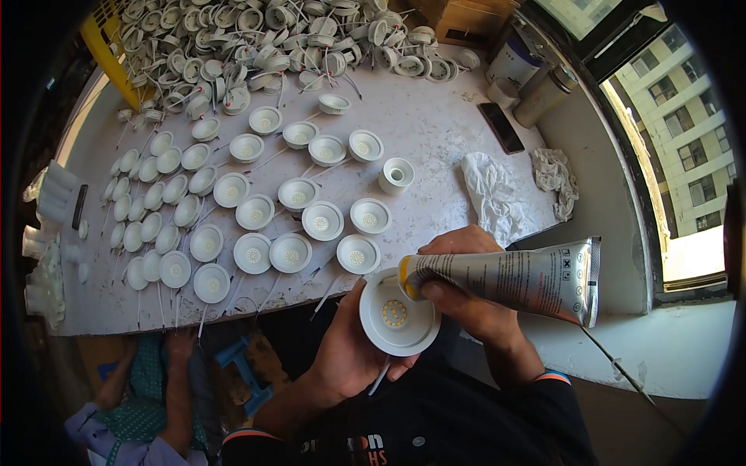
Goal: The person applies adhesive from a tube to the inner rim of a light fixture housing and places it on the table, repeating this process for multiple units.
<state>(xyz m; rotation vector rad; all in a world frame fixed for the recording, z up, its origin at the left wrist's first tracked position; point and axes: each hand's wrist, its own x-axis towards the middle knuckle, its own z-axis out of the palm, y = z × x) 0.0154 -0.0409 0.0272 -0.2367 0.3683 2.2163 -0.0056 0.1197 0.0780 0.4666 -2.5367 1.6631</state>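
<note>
My left hand [342,353] is wrapped round the side and underside of a white round lamp housing [413,337], whose ring of small yellowish LEDs faces up and whose wire hangs below. In my right hand [474,307] is a silver tube [513,281] with printed text and a yellow end, held sideways. The tube's yellow end is over the housing's upper right rim; its tip is hidden. Beyond my hands, many similar white lamps [291,252] with wires stand in rows on the table [423,225].
A heap of white lamp parts [233,46] covers the back. A white cup-shaped piece [396,176], crumpled paper [493,190], a phone [501,127], a metal flask [546,95] and a tub [513,64] are farther right. Another person's arm [179,388] shows at the lower left.
</note>
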